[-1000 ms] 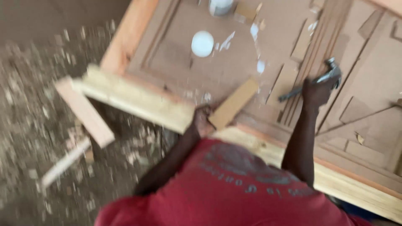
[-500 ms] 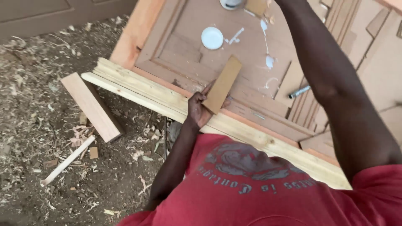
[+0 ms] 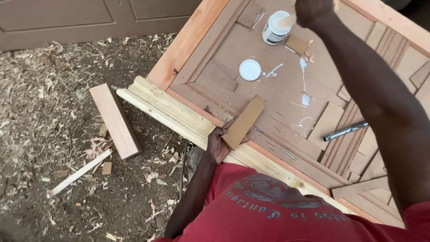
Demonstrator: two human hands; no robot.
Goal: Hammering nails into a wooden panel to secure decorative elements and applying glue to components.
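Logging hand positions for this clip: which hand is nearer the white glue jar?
Right. The right hand holds a stick at the jar, almost touching it. The left hand is far off at the near edge, holding a flat board piece.

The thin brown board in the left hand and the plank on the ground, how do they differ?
The thin brown board is held at one end by the left hand, over the door panel; the plank lies untouched on the shavings. The board is darker, thinner and smaller; the plank is paler, pinkish and thicker. Both are flat rectangular pieces.
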